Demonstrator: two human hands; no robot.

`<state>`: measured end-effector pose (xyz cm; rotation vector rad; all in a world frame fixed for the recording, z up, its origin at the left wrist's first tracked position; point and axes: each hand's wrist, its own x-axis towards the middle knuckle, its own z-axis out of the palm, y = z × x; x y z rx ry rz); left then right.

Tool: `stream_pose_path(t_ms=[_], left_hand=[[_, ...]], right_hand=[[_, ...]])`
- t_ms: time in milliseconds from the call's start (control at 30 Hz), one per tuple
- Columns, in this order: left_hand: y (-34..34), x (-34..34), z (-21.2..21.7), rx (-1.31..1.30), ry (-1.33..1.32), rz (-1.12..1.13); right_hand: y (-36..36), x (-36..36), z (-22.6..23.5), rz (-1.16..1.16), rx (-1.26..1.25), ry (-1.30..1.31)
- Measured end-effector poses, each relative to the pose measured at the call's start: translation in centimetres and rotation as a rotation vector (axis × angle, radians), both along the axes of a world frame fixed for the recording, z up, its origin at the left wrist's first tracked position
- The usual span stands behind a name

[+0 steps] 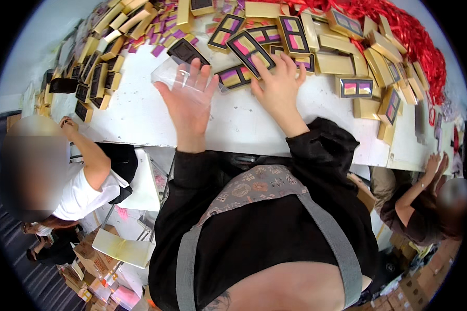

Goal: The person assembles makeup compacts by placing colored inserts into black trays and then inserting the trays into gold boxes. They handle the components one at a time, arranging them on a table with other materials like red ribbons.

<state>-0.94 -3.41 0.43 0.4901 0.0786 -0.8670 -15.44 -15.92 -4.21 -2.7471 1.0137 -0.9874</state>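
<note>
My left hand [189, 106] is palm up with its fingers loosely extended. A clear plastic sheet or cover [167, 72] lies across those fingers; its exact shape is hard to make out. My right hand [280, 90] has its fingertips on the lower edge of a gold box with a black window frame [246, 49], which shows pink, purple and gold panels. That box is tilted over similar ones, including another framed box [234, 78] between my hands. Beyond my left fingertips rests a dark tray [188, 53].
Gold boxes [342, 62] are heaped on the right of the white table [140, 114], with red ribbon [394, 20] behind. More boxes [96, 78] stand at left, near small purple and gold pieces [168, 31]. One person [91, 171] sits left, another [417, 212] right.
</note>
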Motion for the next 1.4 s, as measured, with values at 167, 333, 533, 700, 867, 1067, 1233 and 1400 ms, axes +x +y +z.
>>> stream_pose_path(t_ms=[167, 333, 533, 700, 867, 1067, 1233, 1400], left_hand=[[-1.5, 1.8, -3.2, -0.274, 0.127, -0.024], [-2.1, -0.5, -2.1, -0.198, 0.116, -0.009], [-4.4, -3.6, 0.4, 0.111, -0.123, 0.235], [-4.8, -2.2, -0.1, 0.152, -0.242, 0.252], [-5.1, -3.3, -1.6, 0.225, -0.383, 0.233], [-3.6, -4.4, -2.0, -0.069, -0.2, -0.223], [-2.6, -9.3, 1.6, 0.363, -0.285, -0.366], [-2.5, -10.2, -1.6, 0.603, -1.329, 0.134]], right_hand=[[2.7, -6.0, -0.2, 0.438, 0.658, -0.315], [4.0, -7.6, 2.4, 0.537, 0.634, -0.499], [4.1, -6.3, 0.3, 0.436, 0.658, -0.596], [4.1, -5.2, 1.2, 0.405, 0.699, -0.534], [3.3, -4.9, 0.4, 0.489, 0.708, -0.478], [2.9, -4.4, 1.3, 0.722, 1.245, -0.848], [1.0, -4.1, 2.4, 0.635, 0.635, -0.651], [0.7, -2.6, 2.1, 0.323, 0.945, -0.903]])
